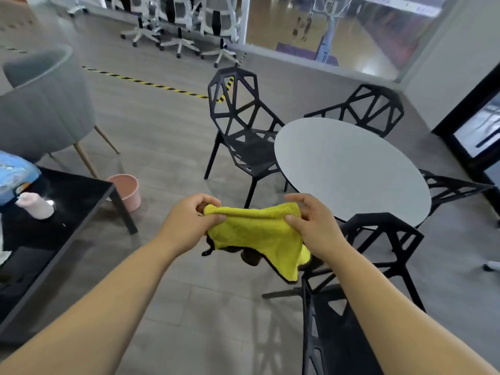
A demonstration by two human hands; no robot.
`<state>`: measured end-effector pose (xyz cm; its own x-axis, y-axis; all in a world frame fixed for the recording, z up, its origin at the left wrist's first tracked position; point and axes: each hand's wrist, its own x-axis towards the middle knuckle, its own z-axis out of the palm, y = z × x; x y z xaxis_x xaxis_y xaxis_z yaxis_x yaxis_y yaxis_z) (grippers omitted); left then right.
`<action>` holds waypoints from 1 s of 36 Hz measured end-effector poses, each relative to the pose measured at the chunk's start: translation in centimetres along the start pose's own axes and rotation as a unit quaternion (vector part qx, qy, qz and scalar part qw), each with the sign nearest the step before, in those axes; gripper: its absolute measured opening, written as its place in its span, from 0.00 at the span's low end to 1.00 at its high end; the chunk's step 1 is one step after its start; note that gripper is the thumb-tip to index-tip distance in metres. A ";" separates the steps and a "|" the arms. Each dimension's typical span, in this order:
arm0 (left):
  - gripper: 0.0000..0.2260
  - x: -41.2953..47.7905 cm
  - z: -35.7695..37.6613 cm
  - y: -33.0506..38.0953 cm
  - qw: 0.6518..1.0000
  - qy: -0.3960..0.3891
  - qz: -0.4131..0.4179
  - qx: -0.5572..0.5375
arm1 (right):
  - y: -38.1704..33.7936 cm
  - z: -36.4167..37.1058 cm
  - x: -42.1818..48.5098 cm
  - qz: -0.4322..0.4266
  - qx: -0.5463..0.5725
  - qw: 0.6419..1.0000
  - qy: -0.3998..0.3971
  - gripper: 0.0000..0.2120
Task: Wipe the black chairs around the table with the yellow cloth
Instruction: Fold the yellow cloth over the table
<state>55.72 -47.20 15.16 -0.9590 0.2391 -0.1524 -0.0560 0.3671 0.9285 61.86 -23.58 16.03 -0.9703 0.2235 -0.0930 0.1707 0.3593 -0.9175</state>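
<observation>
Both of your hands are occupied. The left hand (186, 221) and right hand (313, 226) each pinch a top corner of the yellow cloth (257, 234), thumb over curled fingers. The cloth is stretched between them at about waist height.

- Cloth: long axis runs left to right across your body, top edge taut, the rest hanging loose below. It is clear of every chair and the bench.
- Nearest black chair (332, 334): low and to your right, just beside and under your right forearm, tucked toward the round bench (351, 169). Right hand is the nearer one.
- Second chair (243, 131): straight ahead past the cloth, on the left side of the bench, well apart from both hands.
- Two more chairs, far side (373, 106) and right side (454, 185), both partly hidden by the bench top.

Judgement: no chair is being wiped yet. The cloth looks spread for folding or bunching. The shortest reach is down and right to the near chair, so gather the cloth into your right hand first.
</observation>
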 end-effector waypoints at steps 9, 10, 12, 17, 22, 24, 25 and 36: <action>0.05 4.5 0.0 1.3 0.996 -0.054 -0.062 -0.043 | -0.5 -1.0 4.4 -0.041 -0.042 0.998 -0.013 0.22; 0.08 5.2 0.0 1.3 0.994 -0.072 -0.073 -0.029 | -0.5 -1.1 5.3 -0.043 -0.046 0.998 -0.016 0.23; 0.10 6.8 0.3 1.2 0.989 -0.112 -0.092 0.017 | -0.8 -1.4 7.2 -0.045 -0.042 0.998 -0.023 0.24; 0.14 11.6 1.9 1.3 0.978 -0.147 -0.127 0.070 | -2.6 -2.7 12.2 -0.052 0.029 0.996 -0.060 0.26; 0.21 17.4 4.1 2.6 0.972 -0.132 -0.191 0.027 | -5.0 -5.5 16.0 -0.076 0.122 0.982 -0.124 0.28; 0.28 19.6 5.1 2.9 0.965 -0.120 -0.231 -0.037 | -5.6 -6.9 17.0 -0.077 0.181 0.967 -0.163 0.29; 0.32 20.5 5.7 3.1 0.956 -0.129 -0.251 -0.072 | -5.7 -7.6 17.5 -0.076 0.212 0.957 -0.183 0.30; 0.17 27.5 13.0 6.1 0.845 -0.243 -0.264 -0.397 | -1.3 -10.0 20.3 0.057 0.260 0.959 -0.100 0.16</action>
<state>32.65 -26.69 12.19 -0.5251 0.6425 -0.5581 -0.7940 -0.1337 0.5931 43.71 -10.44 19.17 -0.9727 0.0367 -0.2292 0.2199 -0.1700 -0.9606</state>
